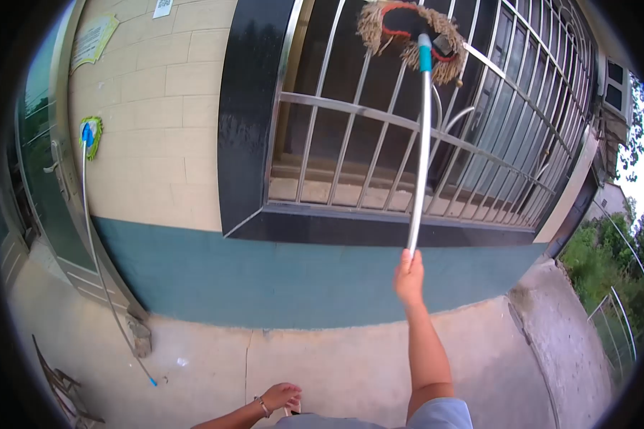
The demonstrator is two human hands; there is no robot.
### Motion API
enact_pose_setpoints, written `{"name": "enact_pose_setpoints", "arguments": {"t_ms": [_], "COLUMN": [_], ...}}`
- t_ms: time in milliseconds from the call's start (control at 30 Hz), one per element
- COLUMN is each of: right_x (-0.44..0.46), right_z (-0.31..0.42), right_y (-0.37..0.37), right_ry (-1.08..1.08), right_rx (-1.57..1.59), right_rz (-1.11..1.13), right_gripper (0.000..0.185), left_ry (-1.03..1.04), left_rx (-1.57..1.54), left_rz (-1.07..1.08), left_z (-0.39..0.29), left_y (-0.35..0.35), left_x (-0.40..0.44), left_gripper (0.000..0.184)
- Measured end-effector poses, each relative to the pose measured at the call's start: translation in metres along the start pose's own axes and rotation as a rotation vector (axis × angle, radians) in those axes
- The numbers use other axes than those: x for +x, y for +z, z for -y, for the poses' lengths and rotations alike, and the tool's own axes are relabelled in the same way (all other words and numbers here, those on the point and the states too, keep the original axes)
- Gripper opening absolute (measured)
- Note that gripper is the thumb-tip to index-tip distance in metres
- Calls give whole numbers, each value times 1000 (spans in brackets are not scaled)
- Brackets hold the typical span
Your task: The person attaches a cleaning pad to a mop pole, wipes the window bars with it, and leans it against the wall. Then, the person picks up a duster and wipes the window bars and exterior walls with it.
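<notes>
My right hand [409,277] is wrapped round the lower end of a string mop's silver handle [422,157], with the arm stretched forward. The handle rises to a teal joint [425,53] below the mop head [371,27]. Beige-brown strands with red-orange edging make up that head, which is raised in front of the window's metal bars [379,114]; whether it touches them I cannot tell. Low near my body, my left hand [283,395] has loosely bent fingers and no visible object in it. A bracelet [262,406] circles that wrist.
A second mop [91,136] with a green and blue head leans on the tiled wall [143,157] beside a door [46,171]. Near its handle lies a stone [140,337]. A dark chair-like frame [63,382] stands lower left; metal rails [622,322] and plants are at right.
</notes>
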State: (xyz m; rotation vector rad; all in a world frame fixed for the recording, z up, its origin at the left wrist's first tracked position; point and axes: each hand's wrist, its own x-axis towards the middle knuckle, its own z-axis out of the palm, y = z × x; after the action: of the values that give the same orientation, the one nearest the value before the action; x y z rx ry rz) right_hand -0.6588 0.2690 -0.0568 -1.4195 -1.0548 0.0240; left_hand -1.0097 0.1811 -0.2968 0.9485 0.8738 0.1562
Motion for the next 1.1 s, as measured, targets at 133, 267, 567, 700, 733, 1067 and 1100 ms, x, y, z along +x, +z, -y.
{"name": "enact_pose_setpoints", "arguments": {"t_ms": [133, 267, 567, 700, 733, 1067, 1100], "right_x": [-83, -162, -154, -108, -86, 79, 89], "right_z": [-16, -4, 25, 41, 51, 88, 104], "right_y": [7, -2, -14, 1, 1, 35, 38], "right_ry": [66, 274, 250, 360, 377, 19, 40], "right_rx": [-60, 6, 189, 556, 565, 395, 436], "right_rz": [66, 199, 504, 441, 489, 522, 514], "right_gripper": [30, 31, 18, 24, 24, 26, 28], "left_ry": [145, 274, 605, 530, 539, 920, 973], "left_rx": [40, 82, -275, -27, 34, 94, 103], "left_rz": [30, -47, 75, -54, -128, -583, -619], "left_z": [-13, -52, -112, -124, -129, -270, -281], "left_y": [33, 82, 154, 159, 164, 175, 171], "left_x": [-1, -16, -5, 18, 22, 55, 52], "left_gripper": [31, 41, 44, 24, 21, 26, 27]}}
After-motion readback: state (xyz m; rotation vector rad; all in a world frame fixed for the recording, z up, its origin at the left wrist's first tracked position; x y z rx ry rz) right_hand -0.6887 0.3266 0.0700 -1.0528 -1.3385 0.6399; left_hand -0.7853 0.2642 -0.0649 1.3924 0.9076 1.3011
